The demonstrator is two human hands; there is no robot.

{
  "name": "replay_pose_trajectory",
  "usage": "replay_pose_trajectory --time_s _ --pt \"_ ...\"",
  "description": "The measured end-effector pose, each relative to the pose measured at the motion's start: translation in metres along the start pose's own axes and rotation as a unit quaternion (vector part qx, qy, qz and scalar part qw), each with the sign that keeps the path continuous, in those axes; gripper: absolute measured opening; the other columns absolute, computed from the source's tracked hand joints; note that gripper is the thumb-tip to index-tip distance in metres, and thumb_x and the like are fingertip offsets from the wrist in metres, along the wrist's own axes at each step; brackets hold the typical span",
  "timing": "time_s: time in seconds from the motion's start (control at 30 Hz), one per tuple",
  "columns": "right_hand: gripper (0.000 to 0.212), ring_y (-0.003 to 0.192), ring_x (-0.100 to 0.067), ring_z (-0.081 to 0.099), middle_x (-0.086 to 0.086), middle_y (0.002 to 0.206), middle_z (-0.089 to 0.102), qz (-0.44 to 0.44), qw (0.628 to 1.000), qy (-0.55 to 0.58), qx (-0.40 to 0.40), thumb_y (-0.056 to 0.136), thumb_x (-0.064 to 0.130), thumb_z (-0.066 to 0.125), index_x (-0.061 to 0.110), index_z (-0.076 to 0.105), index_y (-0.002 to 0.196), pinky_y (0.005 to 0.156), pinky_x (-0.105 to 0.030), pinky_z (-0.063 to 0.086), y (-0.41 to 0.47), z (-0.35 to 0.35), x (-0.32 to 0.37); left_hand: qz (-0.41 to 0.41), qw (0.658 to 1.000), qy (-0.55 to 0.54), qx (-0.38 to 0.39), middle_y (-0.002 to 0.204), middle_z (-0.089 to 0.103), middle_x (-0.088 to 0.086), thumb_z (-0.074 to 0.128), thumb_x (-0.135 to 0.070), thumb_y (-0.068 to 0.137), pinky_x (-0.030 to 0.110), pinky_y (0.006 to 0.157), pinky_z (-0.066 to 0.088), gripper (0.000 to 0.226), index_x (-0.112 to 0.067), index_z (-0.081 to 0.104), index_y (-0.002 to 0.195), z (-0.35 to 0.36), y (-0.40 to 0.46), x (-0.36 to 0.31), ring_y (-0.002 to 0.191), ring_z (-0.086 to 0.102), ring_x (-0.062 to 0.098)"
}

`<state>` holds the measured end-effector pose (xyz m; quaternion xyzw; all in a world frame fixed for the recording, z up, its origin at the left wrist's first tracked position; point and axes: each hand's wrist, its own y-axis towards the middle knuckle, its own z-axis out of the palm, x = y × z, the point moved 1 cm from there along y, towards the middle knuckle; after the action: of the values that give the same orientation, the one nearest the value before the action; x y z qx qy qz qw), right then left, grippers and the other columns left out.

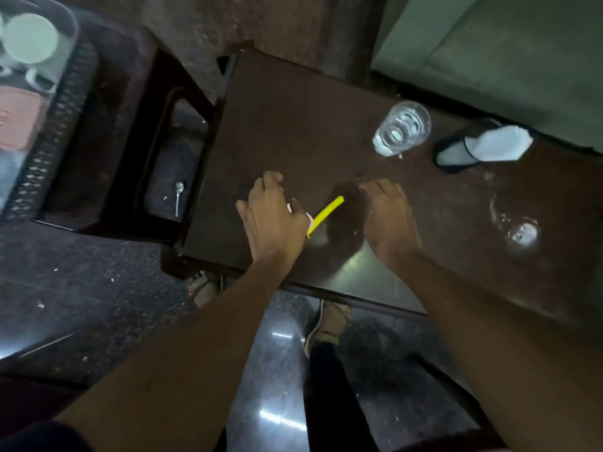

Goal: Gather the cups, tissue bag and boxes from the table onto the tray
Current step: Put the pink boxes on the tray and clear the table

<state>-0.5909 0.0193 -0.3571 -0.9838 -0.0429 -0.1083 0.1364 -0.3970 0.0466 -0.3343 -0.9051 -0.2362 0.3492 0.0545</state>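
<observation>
A clear plastic tissue bag (pixel 346 223) with a yellow seal strip lies on the dark brown table (pixel 293 125), between my two hands. My left hand (pixel 274 213) curls around its left end, next to the yellow strip. My right hand (pixel 388 220) has its fingers bent down on the bag's right edge. A clear glass cup (pixel 402 128) stands farther back on the table, and a second glass (pixel 518 228) stands at the right. The tray (pixel 65 102) is at the far left and holds white cups (pixel 31 37) and a pink box (pixel 19 122).
A black holder with white tissues (pixel 483 146) stands at the back right of the table. A spoon (pixel 178 197) lies on a low dark stool between the tray and the table. A green sofa (pixel 505 53) runs behind the table. My sandalled feet are under the near edge.
</observation>
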Motion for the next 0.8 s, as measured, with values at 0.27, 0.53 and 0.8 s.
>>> replay_pose_trajectory --time_s 0.27,0.53,0.8 --pt "0.055 0.124 -0.033 0.052 -0.011 0.133 0.059 0.069 0.995 0.065 0.002 0.083 -0.014 0.051 0.008 0.062 0.133 0.101 -0.041 0.049 -0.040 0.018 -0.052 0.033 0.995 0.038 0.089 0.113 0.067 0.004 0.062 -0.011 0.084 0.049 0.096 0.038 0.039 -0.015 0.058 0.122 0.074 -0.049 -0.028 0.111 0.062 0.035" --pt "0.056 0.123 -0.030 0.053 -0.010 0.131 0.060 0.078 0.993 0.086 -0.014 0.085 -0.016 0.051 0.009 0.062 0.134 0.098 -0.039 0.050 -0.037 0.008 -0.069 0.016 0.997 0.018 0.069 0.117 0.067 0.005 0.063 -0.010 0.083 0.050 0.101 0.040 0.046 -0.016 0.058 0.129 0.083 -0.052 -0.045 0.115 0.062 0.034" --pt "0.053 0.124 -0.033 0.051 -0.011 0.131 0.057 -0.019 0.994 0.103 -0.014 0.083 -0.009 0.058 0.009 0.060 0.133 0.107 -0.041 0.046 -0.007 0.010 -0.005 -0.095 0.991 0.055 -0.071 0.129 0.057 0.009 0.065 -0.016 0.075 0.051 0.103 0.036 0.060 -0.015 0.056 0.134 0.018 -0.042 0.020 0.120 0.056 0.037"
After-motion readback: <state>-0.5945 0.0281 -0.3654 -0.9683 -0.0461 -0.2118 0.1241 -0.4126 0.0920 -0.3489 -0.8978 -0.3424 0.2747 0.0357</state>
